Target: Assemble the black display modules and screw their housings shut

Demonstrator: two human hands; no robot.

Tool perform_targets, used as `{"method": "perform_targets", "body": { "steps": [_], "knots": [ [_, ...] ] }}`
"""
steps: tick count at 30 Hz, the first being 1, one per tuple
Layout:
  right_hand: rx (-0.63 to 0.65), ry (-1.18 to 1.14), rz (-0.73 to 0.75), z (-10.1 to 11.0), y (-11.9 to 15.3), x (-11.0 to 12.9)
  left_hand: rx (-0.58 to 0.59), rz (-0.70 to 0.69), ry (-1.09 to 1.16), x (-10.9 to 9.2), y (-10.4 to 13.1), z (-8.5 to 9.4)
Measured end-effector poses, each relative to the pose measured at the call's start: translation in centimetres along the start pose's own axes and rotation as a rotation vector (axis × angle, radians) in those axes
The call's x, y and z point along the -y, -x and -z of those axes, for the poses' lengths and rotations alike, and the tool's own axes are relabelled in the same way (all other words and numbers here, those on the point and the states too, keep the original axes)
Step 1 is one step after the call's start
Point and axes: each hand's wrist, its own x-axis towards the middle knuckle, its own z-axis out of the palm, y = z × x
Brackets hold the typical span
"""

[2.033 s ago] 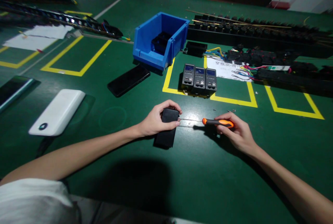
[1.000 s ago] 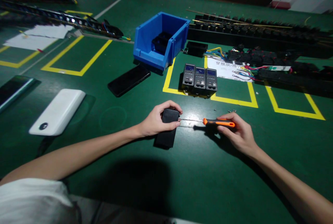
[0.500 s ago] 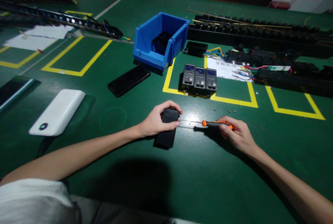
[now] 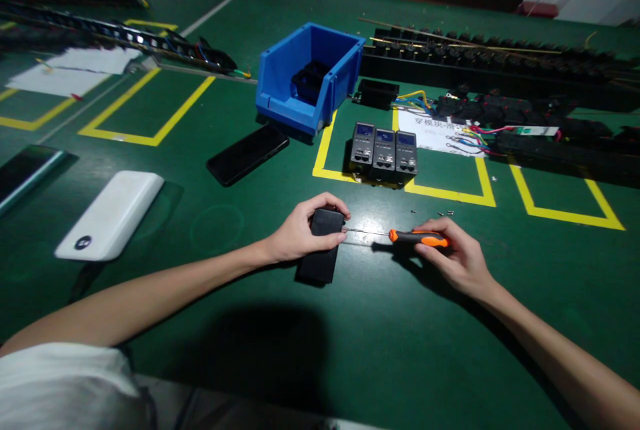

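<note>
My left hand [image 4: 305,229] is wrapped round a black rectangular box [image 4: 319,263], thumb on its near face and fingers over the far end. From the right, my right hand [image 4: 455,251] grips an orange and black screwdriver [image 4: 419,238]. The thin shaft points left, and its tip meets the right side of the box near my left thumb. Several small screws [image 4: 446,213] lie on the green table beyond the screwdriver handle. Three grey modules [image 4: 384,150] with blue labels stand side by side behind the box.
A blue bin [image 4: 287,107] holding black parts stands at the back. Left of centre lie a black phone [image 4: 247,153] and a white power bank [image 4: 111,217]. Black strips with wires [image 4: 550,110] stretch across the back right, beside a paper sheet [image 4: 425,133].
The fingers of my right hand have shifted and opened a little round the screwdriver handle, which is turned slightly. My left hand and the box have stayed in place.
</note>
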Motion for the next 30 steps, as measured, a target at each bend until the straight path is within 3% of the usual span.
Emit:
{"method": "perform_targets", "body": {
  "steps": [19, 26, 30],
  "knots": [
    [0.177, -0.074, -0.127, 0.24, -0.11, -0.21, 0.005, 0.01, 0.029, 0.11, -0.01, 0.02],
    [0.034, -0.082, 0.069, -0.29, -0.17, -0.07, 0.002, -0.004, -0.003, -0.08, -0.04, 0.02],
    [-0.01, -0.023, 0.094, -0.24, -0.24, -0.17, 0.014, 0.015, 0.021, -0.05, -0.03, 0.02]
  ]
}}
